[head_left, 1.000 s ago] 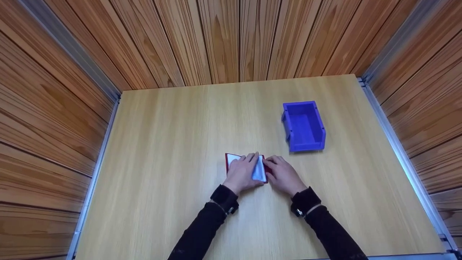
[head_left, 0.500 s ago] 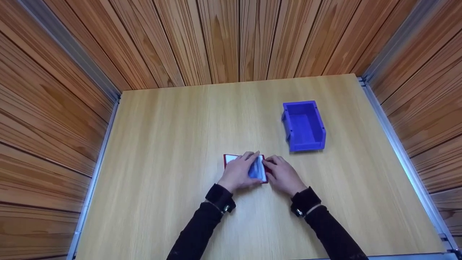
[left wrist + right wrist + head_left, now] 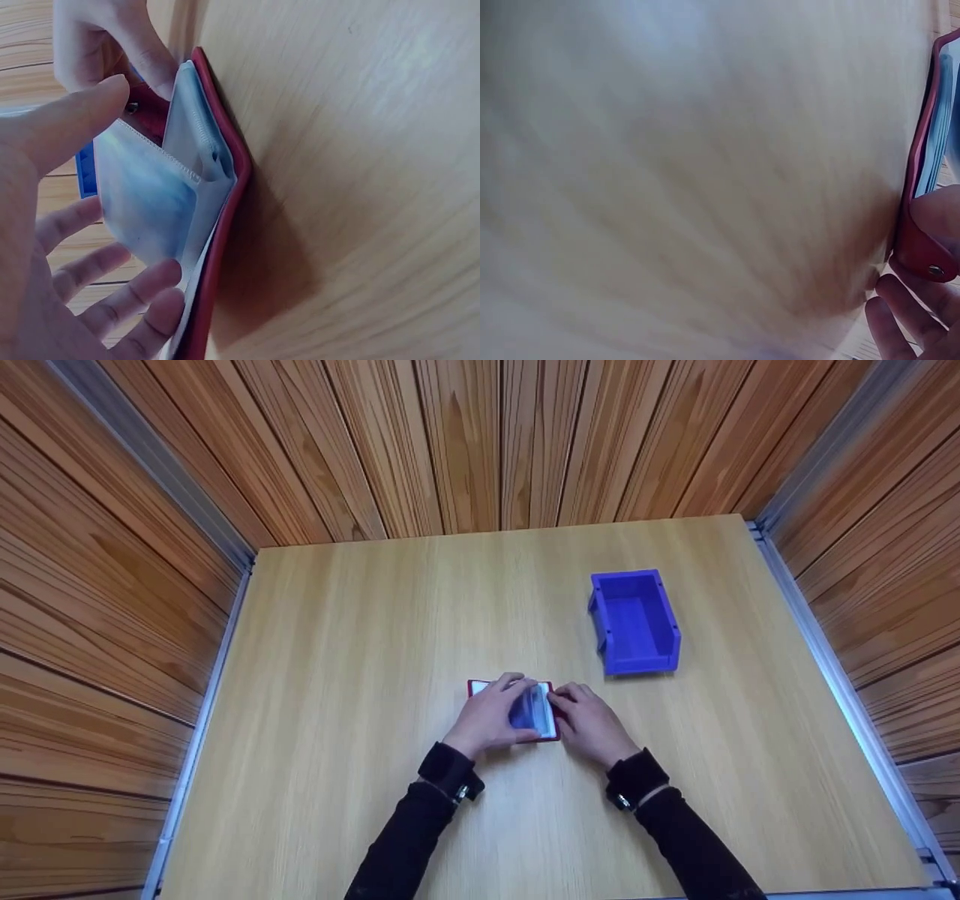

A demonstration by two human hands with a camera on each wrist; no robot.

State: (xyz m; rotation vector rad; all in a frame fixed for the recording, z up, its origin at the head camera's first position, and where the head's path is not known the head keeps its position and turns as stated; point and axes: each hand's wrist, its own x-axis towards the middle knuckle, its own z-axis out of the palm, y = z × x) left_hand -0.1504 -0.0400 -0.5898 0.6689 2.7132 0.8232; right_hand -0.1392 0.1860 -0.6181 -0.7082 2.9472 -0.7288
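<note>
A red card holder point(image 3: 238, 161) with clear plastic sleeves lies spread on the table, below the middle of the head view. My left hand point(image 3: 486, 721) has a raised clear sleeve point(image 3: 150, 199) between its thumb and fingers, the thumb at the sleeve's edge. More sleeves stay against the right side of the cover. My right hand point(image 3: 596, 729) pinches the holder's right end, where a rounded red flap point(image 3: 922, 251) carries a metal snap. In the head view my left hand covers much of the holder's left half.
An open blue plastic bin point(image 3: 641, 666) stands on the wooden table point(image 3: 360, 660), behind and right of my hands. Wood-plank walls point(image 3: 472, 450) enclose the back and both sides, with metal rails point(image 3: 202, 712) along the table's side edges.
My left hand has shifted slightly left and turned, its thumb and fingers spreading apart, and more of the sleeves shows between them. My right hand keeps its place at the holder's right end.
</note>
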